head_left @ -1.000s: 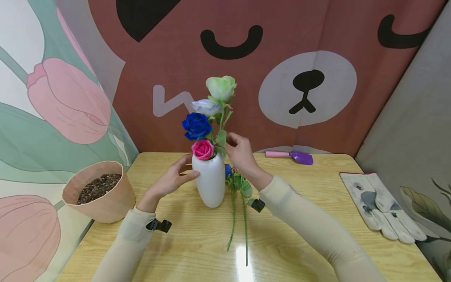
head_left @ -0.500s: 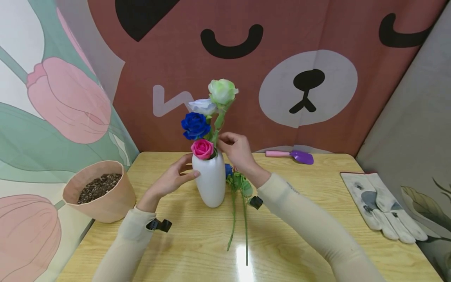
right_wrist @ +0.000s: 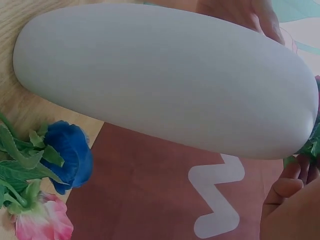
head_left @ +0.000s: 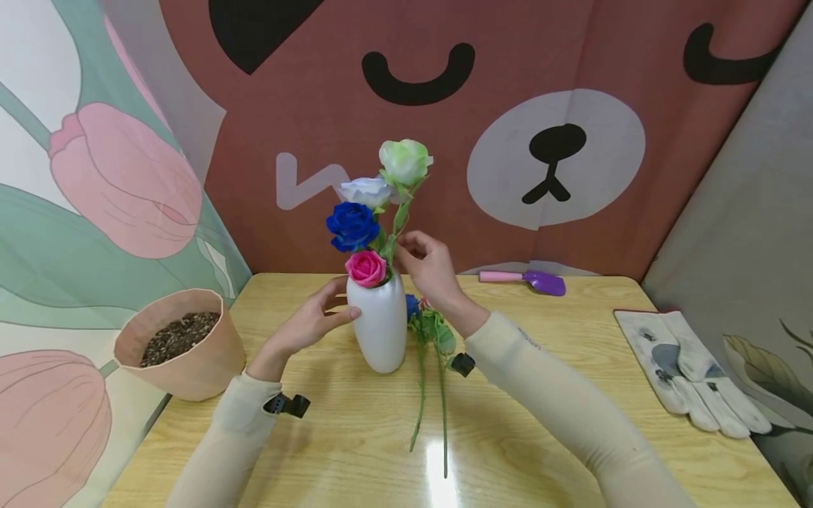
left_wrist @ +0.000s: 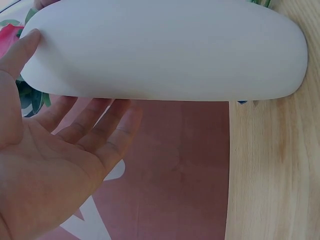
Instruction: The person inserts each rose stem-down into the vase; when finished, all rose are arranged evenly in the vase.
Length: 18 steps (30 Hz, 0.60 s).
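Note:
A white vase stands upright on the table, holding a pink rose, a blue rose, a pale blue-white rose and a tall green-white rose. My left hand holds the vase near its top; in the left wrist view the thumb lies on one side and the fingers pass behind it. At the vase mouth my right hand pinches the green-white rose's stem, its fingertips partly hidden by leaves. In the right wrist view those fingers sit beside the vase rim.
Right of the vase lie a blue rose and a pink-white rose, long stems toward me. A peach pot of dark soil stands left. A purple trowel lies at the back edge, white gloves at right.
The green-white rose has shifted a little right and turned. My right hand moved left to its stem near the vase mouth. The left hand and the vase have stayed put.

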Tool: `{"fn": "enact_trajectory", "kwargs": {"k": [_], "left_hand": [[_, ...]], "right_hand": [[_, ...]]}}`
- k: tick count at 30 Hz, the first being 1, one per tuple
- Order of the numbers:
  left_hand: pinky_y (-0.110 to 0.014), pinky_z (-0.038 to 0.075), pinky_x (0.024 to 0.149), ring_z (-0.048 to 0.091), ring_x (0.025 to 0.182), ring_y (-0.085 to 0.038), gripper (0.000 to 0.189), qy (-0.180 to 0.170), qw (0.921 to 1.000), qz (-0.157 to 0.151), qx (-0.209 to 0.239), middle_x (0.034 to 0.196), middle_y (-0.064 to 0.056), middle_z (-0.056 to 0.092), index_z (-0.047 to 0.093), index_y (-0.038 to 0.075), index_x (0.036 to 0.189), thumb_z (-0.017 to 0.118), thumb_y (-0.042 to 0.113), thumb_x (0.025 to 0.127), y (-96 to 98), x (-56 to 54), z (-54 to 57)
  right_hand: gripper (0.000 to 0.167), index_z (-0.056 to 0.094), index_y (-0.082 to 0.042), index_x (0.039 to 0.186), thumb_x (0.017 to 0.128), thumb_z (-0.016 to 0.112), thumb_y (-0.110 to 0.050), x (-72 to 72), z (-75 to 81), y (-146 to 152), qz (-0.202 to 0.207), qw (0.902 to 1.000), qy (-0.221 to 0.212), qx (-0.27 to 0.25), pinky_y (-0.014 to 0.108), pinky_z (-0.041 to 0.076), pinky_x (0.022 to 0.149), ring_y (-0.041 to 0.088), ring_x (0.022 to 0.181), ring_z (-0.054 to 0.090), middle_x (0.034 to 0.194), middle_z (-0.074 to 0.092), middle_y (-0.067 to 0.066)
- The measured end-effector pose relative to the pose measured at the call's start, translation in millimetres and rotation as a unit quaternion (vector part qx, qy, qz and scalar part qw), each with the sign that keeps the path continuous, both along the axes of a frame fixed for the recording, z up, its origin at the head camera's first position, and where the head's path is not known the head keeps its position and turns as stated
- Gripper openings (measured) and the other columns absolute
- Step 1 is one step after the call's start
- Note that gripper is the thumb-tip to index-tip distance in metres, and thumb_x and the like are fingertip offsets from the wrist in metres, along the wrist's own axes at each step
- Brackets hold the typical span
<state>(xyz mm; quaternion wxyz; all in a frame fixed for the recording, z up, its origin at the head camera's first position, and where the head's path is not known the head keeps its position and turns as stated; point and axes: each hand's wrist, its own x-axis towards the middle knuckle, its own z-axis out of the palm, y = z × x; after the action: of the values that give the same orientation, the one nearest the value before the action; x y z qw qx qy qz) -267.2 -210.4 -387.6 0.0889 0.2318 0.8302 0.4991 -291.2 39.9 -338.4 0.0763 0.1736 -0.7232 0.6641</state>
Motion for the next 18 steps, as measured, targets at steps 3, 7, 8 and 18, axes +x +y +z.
{"fn": "enact_trajectory", "kwargs": {"k": [3,7,8,18], "left_hand": [[-0.055,0.049,0.106,0.045,0.140,-0.039,0.067,0.001,1.0000,-0.002,0.002,0.156,-0.008,0.039,0.031,0.022,0.155,0.064,0.036,0.098,0.9,0.1,0.2],[-0.056,0.049,0.106,0.045,0.140,-0.040,0.067,0.002,1.0000,-0.002,0.004,0.156,-0.008,0.039,0.030,0.023,0.155,0.064,0.035,0.098,0.9,0.7,1.9],[-0.056,0.049,0.105,0.045,0.140,-0.040,0.068,0.003,1.0000,-0.002,0.004,0.156,-0.008,0.039,0.030,0.022,0.155,0.064,0.034,0.098,0.8,0.9,2.2],[-0.055,0.050,0.105,0.046,0.139,-0.040,0.068,0.005,1.0000,-0.007,0.004,0.156,-0.010,0.039,0.030,0.020,0.155,0.065,0.032,0.098,1.3,1.3,2.0]], "right_hand": [[0.014,0.071,-0.007,0.104,0.098,0.064,-0.017,-0.5,0.5,0.7,-0.003,0.9997,0.009,0.023,0.041,0.061,0.080,0.016,0.080,0.064,0.090,0.066,0.005],[0.014,0.074,-0.010,0.101,0.096,0.066,-0.021,-2.9,1.7,0.5,-0.001,0.9984,0.011,0.056,0.045,0.058,0.078,0.017,0.079,0.062,0.089,0.068,0.006],[0.016,0.074,-0.011,0.101,0.096,0.067,-0.023,-3.4,1.6,0.8,0.001,0.9982,0.006,0.059,0.042,0.058,0.078,0.017,0.081,0.063,0.090,0.069,0.006],[0.028,0.068,-0.016,0.112,0.098,0.064,-0.040,-2.7,-2.3,4.3,-0.012,0.9994,-0.021,0.025,0.039,0.057,0.089,0.017,0.103,0.067,0.112,0.071,0.004]]}}
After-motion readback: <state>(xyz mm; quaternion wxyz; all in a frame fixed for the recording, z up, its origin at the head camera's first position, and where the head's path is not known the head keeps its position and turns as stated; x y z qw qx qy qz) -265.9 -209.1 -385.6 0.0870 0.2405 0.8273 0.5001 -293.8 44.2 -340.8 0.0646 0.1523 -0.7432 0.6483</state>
